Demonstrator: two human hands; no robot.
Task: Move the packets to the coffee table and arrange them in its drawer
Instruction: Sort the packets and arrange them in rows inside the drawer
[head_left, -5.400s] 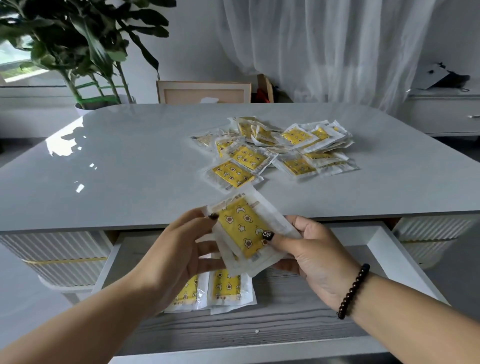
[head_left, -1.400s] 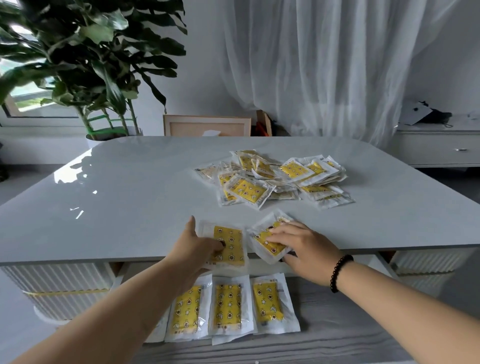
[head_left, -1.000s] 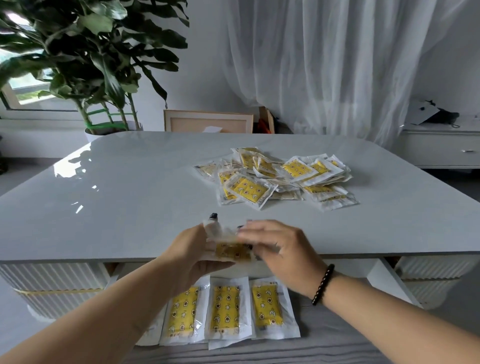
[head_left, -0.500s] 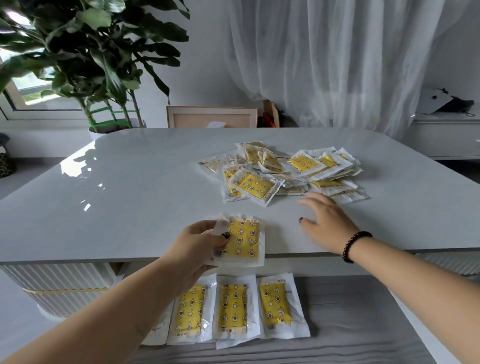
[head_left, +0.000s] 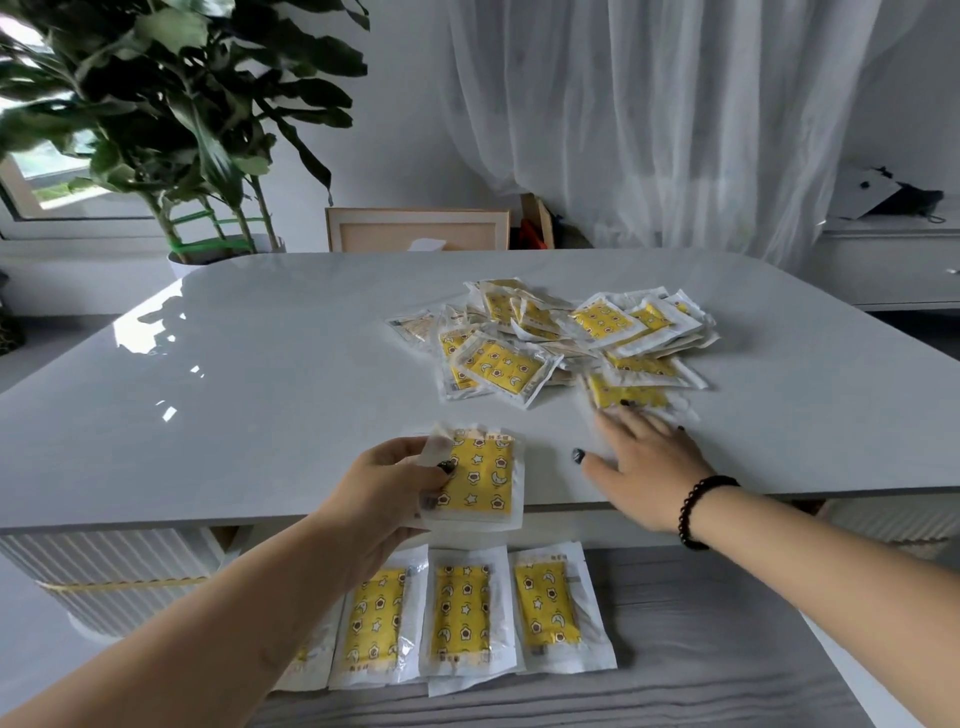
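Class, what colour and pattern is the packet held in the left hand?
Yellow with small stars and moons, in a clear wrapper; head view.

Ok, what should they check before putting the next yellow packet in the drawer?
1. Left hand has a firm hold on the held packets: ok, thumb pinches them at the table edge.
2. Right hand has a packet from the pile: not ok, straight fingers only touch the nearest one.
3. Drawer open: ok.
4. Free space beside the row in the drawer: ok, bare floor to its right.
5. How many packets the left hand holds: cannot tell.
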